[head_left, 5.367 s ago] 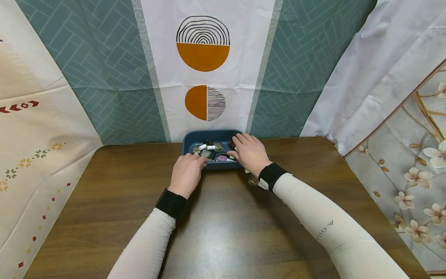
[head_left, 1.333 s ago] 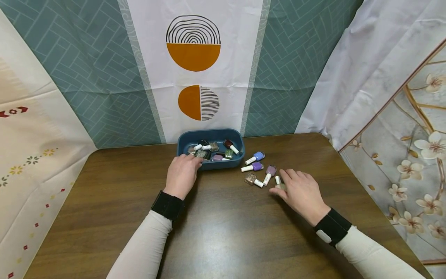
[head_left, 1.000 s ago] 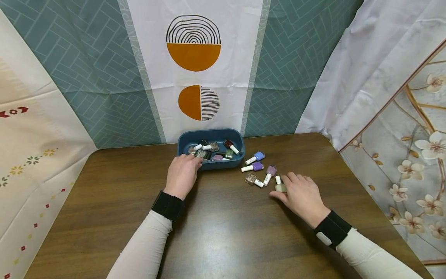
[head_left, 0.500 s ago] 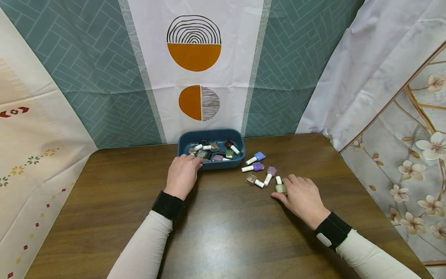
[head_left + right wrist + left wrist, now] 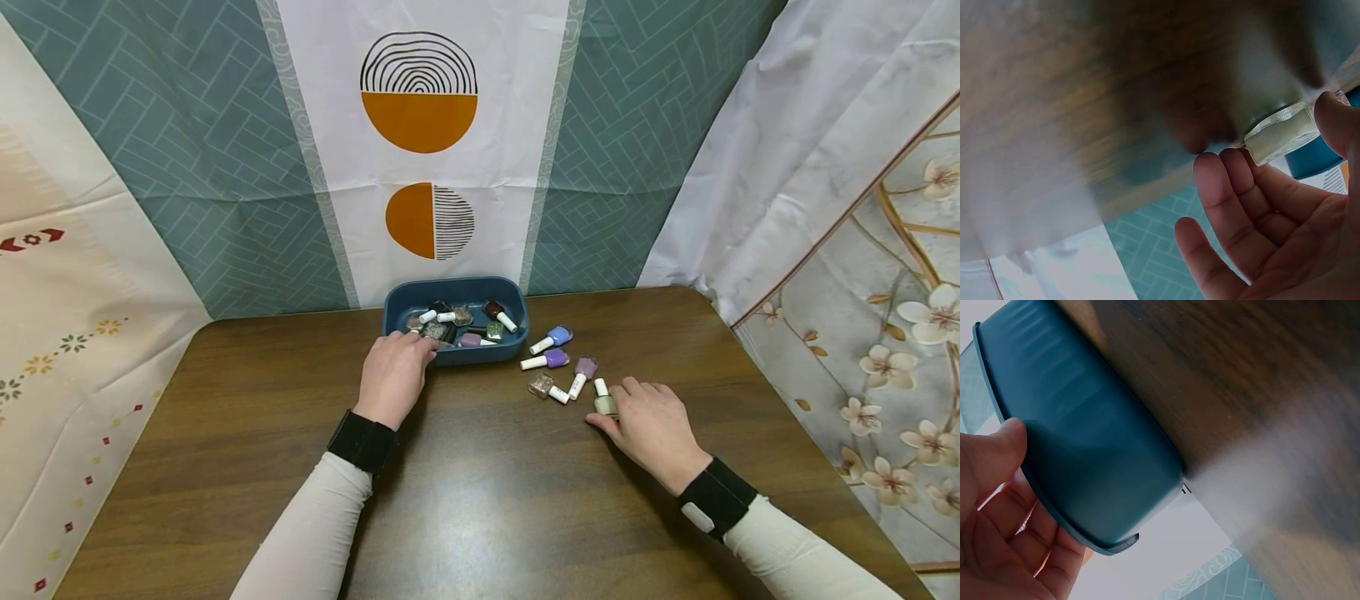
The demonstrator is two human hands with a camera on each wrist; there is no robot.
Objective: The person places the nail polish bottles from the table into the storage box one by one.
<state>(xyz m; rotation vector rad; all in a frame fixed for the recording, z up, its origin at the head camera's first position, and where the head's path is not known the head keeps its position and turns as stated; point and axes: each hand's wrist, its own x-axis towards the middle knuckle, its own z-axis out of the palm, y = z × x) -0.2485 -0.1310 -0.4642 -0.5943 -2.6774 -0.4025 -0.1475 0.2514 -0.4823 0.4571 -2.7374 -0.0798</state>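
Note:
In the head view, my left hand [image 5: 393, 375] holds the near left rim of a dark blue plastic bin [image 5: 480, 356]. The left wrist view has the thumb outside the wall and the fingers over the rim [image 5: 1044, 512]. My right hand [image 5: 648, 425] is low over the table, thumb and fingers around a pale green nail polish bottle [image 5: 604, 405] with a white cap. Seen from the right wrist, the bottle [image 5: 1282, 134] lies between thumb and fingertips; how firmly it is pinched is hard to see.
Left of the right hand lie a mauve bottle [image 5: 585, 367], a glittery brown one [image 5: 540, 384], a purple one [image 5: 557, 357] and a blue one [image 5: 559, 335]. Several more bottles, including a dark red one [image 5: 493, 309], lie inside the bin. Patterned cloth [image 5: 247, 208] hangs behind the table.
Since the earliest frame my right hand has moved from the bin to the right-hand table. Over the last second its fingers drew back slightly, uncovering more of the pale bottle; the left hand stayed put.

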